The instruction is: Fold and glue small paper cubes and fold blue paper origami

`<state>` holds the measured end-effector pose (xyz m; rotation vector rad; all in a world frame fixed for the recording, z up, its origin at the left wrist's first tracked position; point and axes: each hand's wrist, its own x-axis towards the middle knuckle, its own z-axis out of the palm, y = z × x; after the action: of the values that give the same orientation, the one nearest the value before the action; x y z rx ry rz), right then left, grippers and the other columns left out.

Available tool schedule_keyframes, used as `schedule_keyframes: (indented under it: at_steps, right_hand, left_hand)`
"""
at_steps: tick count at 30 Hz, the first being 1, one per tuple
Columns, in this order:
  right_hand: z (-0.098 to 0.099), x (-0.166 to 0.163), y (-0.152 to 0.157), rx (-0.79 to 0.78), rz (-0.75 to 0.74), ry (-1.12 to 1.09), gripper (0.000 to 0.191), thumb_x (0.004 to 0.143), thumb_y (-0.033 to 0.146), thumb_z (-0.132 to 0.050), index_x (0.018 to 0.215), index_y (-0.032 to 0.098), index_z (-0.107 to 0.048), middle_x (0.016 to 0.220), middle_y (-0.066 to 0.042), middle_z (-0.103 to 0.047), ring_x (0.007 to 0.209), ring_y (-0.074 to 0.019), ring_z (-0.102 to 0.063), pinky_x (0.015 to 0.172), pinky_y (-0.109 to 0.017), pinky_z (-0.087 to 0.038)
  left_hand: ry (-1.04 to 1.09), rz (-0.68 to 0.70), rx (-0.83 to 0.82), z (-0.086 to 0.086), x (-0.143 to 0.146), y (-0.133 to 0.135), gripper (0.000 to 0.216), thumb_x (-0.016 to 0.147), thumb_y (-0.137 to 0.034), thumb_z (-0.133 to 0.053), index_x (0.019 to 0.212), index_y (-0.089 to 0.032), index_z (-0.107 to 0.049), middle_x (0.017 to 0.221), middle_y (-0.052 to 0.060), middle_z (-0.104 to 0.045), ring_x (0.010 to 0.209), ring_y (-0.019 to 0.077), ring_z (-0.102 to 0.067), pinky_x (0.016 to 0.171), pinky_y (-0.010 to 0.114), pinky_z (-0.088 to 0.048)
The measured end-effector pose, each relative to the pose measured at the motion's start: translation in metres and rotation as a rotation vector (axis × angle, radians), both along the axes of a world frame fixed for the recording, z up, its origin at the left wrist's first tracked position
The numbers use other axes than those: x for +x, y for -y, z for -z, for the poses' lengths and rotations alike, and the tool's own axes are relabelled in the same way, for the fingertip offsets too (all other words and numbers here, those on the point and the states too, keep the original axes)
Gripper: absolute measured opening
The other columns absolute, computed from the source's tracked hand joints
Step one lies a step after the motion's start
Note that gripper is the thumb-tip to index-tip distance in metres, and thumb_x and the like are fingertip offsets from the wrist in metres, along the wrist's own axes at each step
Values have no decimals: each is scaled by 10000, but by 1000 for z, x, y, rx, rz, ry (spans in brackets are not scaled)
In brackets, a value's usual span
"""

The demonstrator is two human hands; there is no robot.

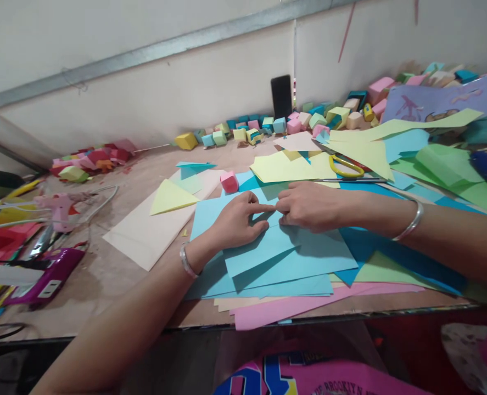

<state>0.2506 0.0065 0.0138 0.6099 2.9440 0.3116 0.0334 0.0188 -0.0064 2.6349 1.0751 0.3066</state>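
Observation:
A light blue paper sheet (263, 251), partly folded over, lies on other light blue sheets (325, 258) in front of me. My left hand (241, 219) rests on it, index finger stretched to the right and thumb apart from it. Close against that fingertip, my right hand (309, 206) has its fingers curled and pressed together at the paper's upper edge. What lies under the right fingertips is partly hidden. Just beyond my left hand sits a small pink paper cube (229, 182). Scissors with yellow handles (346, 166) lie past my right hand.
Several paper cubes (220, 137) line the wall, near an upright phone (281, 96). At left are a pink glue gun (60, 210) with its cord and a purple box-shaped item (57, 274). Green paper (449, 170) covers the right side; pink paper (276, 314) overhangs the front edge.

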Motion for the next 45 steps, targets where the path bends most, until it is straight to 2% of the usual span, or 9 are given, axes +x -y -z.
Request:
schedule_keyframes:
  at_steps: [4,12,16,19,23,30,37,40,45]
  right_hand:
    - [-5,1,15,15,51,73,207,782,39,-636,625,173,-636,670,-28,-595,643,-146,-437,587,-341,-195]
    - [-3,-3,32,73,332,43,256,719,-27,-644,573,179,-605,578,-43,-590,584,-152,-463,589,-342,-193]
    - [1,-14,28,116,209,-111,220,843,19,-540,728,157,-667,757,-95,-649,740,-203,-529,575,-335,-198]
    - [7,-18,26,35,162,-49,182,842,46,-561,746,144,-681,800,-101,-650,766,-208,-532,550,-325,-188]
    - [10,-15,26,12,153,-35,169,816,42,-590,714,145,-679,797,-100,-645,735,-191,-518,546,-317,-197]
    - [8,-12,29,-2,152,-16,171,818,54,-594,705,157,-669,770,-99,-641,723,-194,-511,549,-324,-211]
    - [23,-20,42,139,169,-138,273,979,134,-409,1174,155,-598,814,-98,-623,770,-224,-534,541,-334,-181]
    - [19,-21,42,116,190,-96,214,962,139,-453,1029,159,-655,825,-103,-633,785,-227,-535,551,-337,-188]
    - [-4,-14,46,17,259,78,182,790,40,-639,672,178,-652,753,-91,-644,742,-218,-544,570,-338,-216]
  left_hand:
    - [16,10,-2,2,-2,-1,380,834,-278,-627,1206,-240,-692,962,69,-542,909,220,-534,858,380,-454]
    - [22,0,3,2,-2,-1,370,832,-295,-650,1196,-248,-698,957,64,-551,878,211,-540,835,366,-456]
    - [38,0,59,6,1,-1,300,861,-338,-641,1135,-245,-722,881,52,-551,840,204,-528,775,338,-446]
    - [43,12,42,8,0,-4,295,869,-328,-648,1143,-243,-715,870,48,-547,835,197,-528,754,319,-433]
    - [-9,55,-65,2,-12,-14,404,808,-359,-724,1199,-261,-687,921,43,-546,847,190,-526,767,310,-425]
    - [-171,7,-338,-19,-36,-28,585,742,-396,-755,1305,-329,-610,645,-63,-371,562,103,-341,514,221,-263]
    - [-173,-16,-410,-22,-38,-28,648,729,-399,-758,1346,-317,-576,643,-67,-367,566,108,-336,514,226,-275]
    - [-182,-20,-415,-24,-37,-27,645,742,-398,-744,1357,-320,-563,644,-67,-354,565,110,-328,511,228,-267]
    - [-215,5,-358,-28,-35,-25,612,749,-384,-736,1338,-311,-584,668,-56,-365,589,116,-344,529,228,-283]
